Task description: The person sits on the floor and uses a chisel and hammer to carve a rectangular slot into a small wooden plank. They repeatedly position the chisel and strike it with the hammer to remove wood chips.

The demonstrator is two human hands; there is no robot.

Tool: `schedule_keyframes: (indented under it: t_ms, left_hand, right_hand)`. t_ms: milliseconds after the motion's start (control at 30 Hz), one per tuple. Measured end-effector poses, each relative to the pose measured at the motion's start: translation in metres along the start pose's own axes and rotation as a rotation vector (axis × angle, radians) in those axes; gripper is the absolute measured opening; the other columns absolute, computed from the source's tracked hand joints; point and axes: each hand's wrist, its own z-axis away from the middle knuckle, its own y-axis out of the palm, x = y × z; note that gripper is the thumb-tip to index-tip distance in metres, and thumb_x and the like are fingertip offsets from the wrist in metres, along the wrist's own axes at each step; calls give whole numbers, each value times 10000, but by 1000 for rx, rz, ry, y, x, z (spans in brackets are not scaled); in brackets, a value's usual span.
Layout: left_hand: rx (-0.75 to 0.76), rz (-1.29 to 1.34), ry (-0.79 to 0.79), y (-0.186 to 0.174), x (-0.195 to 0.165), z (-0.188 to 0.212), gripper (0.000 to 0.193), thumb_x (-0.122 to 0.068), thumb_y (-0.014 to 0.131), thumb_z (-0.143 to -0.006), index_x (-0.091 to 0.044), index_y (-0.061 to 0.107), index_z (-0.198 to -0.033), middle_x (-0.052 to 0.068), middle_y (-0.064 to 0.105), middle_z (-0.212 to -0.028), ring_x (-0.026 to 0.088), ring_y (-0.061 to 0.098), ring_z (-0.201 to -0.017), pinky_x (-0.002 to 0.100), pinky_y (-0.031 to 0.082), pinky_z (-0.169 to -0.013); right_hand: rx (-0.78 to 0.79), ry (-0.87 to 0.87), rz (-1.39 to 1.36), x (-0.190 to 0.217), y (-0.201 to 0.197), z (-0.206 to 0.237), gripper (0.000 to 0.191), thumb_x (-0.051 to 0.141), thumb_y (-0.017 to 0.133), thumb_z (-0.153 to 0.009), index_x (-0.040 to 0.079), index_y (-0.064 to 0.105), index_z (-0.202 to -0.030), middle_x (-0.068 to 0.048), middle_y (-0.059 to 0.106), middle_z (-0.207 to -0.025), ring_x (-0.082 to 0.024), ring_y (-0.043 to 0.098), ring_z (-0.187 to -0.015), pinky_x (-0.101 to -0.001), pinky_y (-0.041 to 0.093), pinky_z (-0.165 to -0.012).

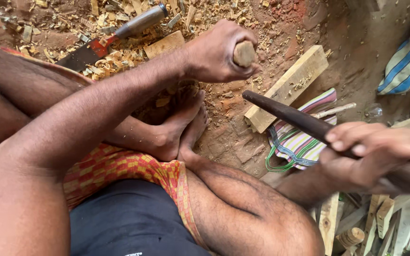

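Left hand (217, 54): fingers are wrapping fully round a pale round wooden handle (244, 53), only its butt end showing; what is below the fist cannot be told. It is sitting above the bare feet (181, 125).

Right hand (371, 154): fingers are curling tight round a dark, tapered wooden club (290, 114), which is angling up-left toward the left fist.

Judged risks: the club is pointing close to the left knuckles, so a glancing line could be bruising them. The toes are lying just under the gripped handle; a slip downward could be catching them.

Around: rectangular pale wood block (288, 87) on the shaving-strewn dirt, touching a striped woven bag (304, 142); a rusty red-marked chisel with grey handle (115, 35) well apart.
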Motion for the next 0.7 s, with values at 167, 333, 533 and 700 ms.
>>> schedule_keyframes:
  t_ms: [167,333,533,700]
  left_hand:
    - [-70,-12,238,5,-1,6,246,-264,763,-972,-48,645,-976,61,690,-841,148,695,-744,325,612,-709]
    - [97,102,5,-4,-10,16,168,-223,725,-849,-101,671,-951,37,696,-754,138,691,-615,317,601,-549]
    - [154,121,-150,-5,-16,2,186,-243,734,-870,-75,660,-843,35,666,-701,137,668,-579,323,567,-495]
    - [101,140,-164,1,-13,-4,124,-198,707,-838,-89,657,-866,34,673,-703,133,678,-584,312,585,-494]
  right_hand:
    - [644,585,802,-16,23,27,342,210,799,-983,-18,649,-1188,-96,707,-911,-171,674,-717,-329,588,-672]
    - [546,511,646,-49,20,74,403,179,837,-943,-67,650,-1202,-134,719,-966,-214,704,-772,-336,618,-683]
    - [140,-5,55,56,-2,-21,408,233,806,-948,-52,625,-1177,-126,711,-928,-221,703,-741,-349,606,-653]
    - [292,97,277,52,19,-35,417,279,780,-952,-39,603,-1155,-118,705,-897,-228,702,-714,-360,596,-628]
